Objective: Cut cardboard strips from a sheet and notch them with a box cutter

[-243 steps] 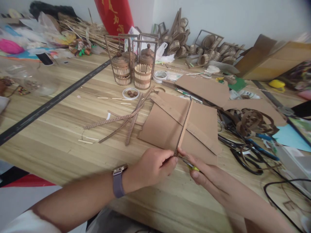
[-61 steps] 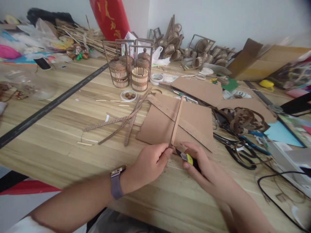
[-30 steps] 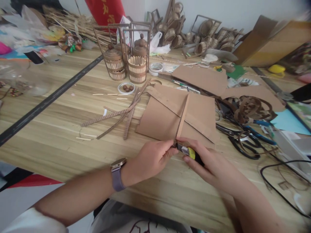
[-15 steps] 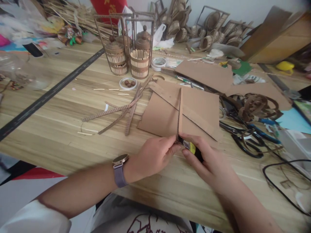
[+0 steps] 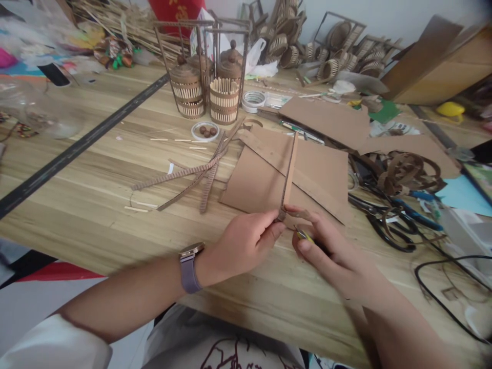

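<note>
My left hand (image 5: pixel 246 238), with a watch on its wrist, is closed; thumb and index finger pinch the near end of a long narrow cardboard strip (image 5: pixel 292 166). The strip points away from me above a flat cardboard sheet (image 5: pixel 257 179). My right hand (image 5: pixel 326 243) curls round a small yellow and black cutter (image 5: pixel 304 235), largely hidden by the fingers. Its index fingertip touches the strip close to the left fingers. Another cardboard strip (image 5: pixel 319 197) lies slantwise across the sheet. Several ridged cardboard strips (image 5: pixel 180 171) lie to the left.
Beyond the strips stand small lidded stick baskets (image 5: pixel 224 102) in frames, a dish of brown balls (image 5: pixel 205 131) and white tape rolls (image 5: pixel 253 100). Black-handled scissors (image 5: pixel 390 230), curled strips (image 5: pixel 411 171) and a black cable (image 5: pixel 418 274) lie on the right.
My right hand has drawn slightly away from the left fingertips, and the cutter has turned in its grip. The strip's far end has swung a little to the right.
</note>
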A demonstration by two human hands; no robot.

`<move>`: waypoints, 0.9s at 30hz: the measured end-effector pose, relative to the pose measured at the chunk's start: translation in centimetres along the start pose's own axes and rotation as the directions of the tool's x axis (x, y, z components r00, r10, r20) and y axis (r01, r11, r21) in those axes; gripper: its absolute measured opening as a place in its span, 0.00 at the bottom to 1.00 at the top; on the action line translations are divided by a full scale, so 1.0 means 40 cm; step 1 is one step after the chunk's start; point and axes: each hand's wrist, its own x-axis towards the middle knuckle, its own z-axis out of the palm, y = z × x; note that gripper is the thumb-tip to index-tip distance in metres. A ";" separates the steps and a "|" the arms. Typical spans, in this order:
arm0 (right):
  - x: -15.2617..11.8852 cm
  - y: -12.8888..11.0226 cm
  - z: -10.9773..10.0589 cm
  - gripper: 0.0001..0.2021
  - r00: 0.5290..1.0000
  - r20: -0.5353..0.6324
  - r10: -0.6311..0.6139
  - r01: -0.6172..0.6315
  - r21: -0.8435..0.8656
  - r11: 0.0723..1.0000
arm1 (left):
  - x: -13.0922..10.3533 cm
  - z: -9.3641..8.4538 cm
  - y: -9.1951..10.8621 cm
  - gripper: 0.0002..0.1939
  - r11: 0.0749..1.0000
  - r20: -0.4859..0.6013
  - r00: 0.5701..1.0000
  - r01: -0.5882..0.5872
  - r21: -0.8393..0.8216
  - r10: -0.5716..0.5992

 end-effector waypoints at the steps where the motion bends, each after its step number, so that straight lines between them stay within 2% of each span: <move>1: 0.001 0.001 0.000 0.20 0.999 0.011 -0.037 0.038 -0.037 0.999 | 0.000 0.000 -0.001 0.11 1.000 -0.002 1.000 -0.003 0.002 0.003; 3: 0.003 0.005 0.001 0.21 0.995 0.060 -0.079 0.083 -0.073 0.994 | -0.002 0.001 -0.002 0.11 1.000 -0.011 1.000 -0.014 0.018 0.014; 5: 0.002 0.008 0.002 0.22 0.996 0.053 -0.078 0.083 -0.087 0.993 | -0.003 0.003 -0.004 0.11 0.999 -0.016 0.999 -0.027 0.041 0.028; 10: -0.005 0.015 0.004 0.20 0.998 0.057 -0.004 0.007 -0.049 0.999 | -0.002 0.004 -0.004 0.11 0.998 -0.007 1.000 -0.028 0.057 0.029; 15: -0.011 0.019 0.005 0.20 0.990 0.098 0.103 -0.102 -0.016 0.995 | -0.001 0.000 0.000 0.13 1.000 0.024 1.000 -0.009 -0.023 0.009; 21: -0.008 0.011 0.009 0.13 0.996 0.054 0.065 -0.062 -0.055 0.997 | -0.003 0.001 0.000 0.15 0.991 0.034 0.999 0.028 -0.129 -0.024; 24: -0.009 0.008 0.008 0.15 0.995 0.039 0.090 -0.090 0.001 0.996 | -0.002 0.002 0.000 0.16 0.987 0.043 0.998 0.051 -0.151 -0.045; 27: -0.008 0.006 -0.003 0.16 0.985 0.099 0.143 -0.156 0.135 0.978 | 0.002 -0.001 0.003 0.17 0.974 0.071 0.991 0.127 -0.186 -0.115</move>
